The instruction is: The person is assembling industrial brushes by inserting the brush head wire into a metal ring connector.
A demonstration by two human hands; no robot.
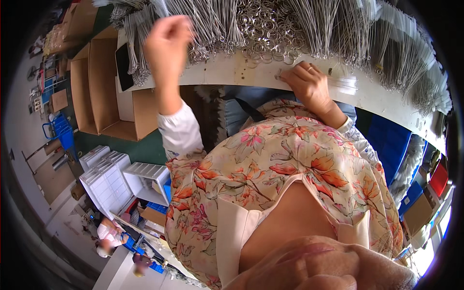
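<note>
My left hand is raised over the left part of the worktable, beside bundles of thin wire brushes. Its fingers are curled but smeared by motion, so whether they hold anything cannot be told. Close to the table's front edge, my right hand is closed in a pinch, with a small metal ring at its fingertips. Beyond it lies a heap of loose metal rings. More wire brushes with looped ends are spread to the right of the heap.
The white worktable curves across in front of me. A dark flat phone-like object lies at its left end, near open cardboard boxes. White plastic crates stand to the left. Other people are at the lower left.
</note>
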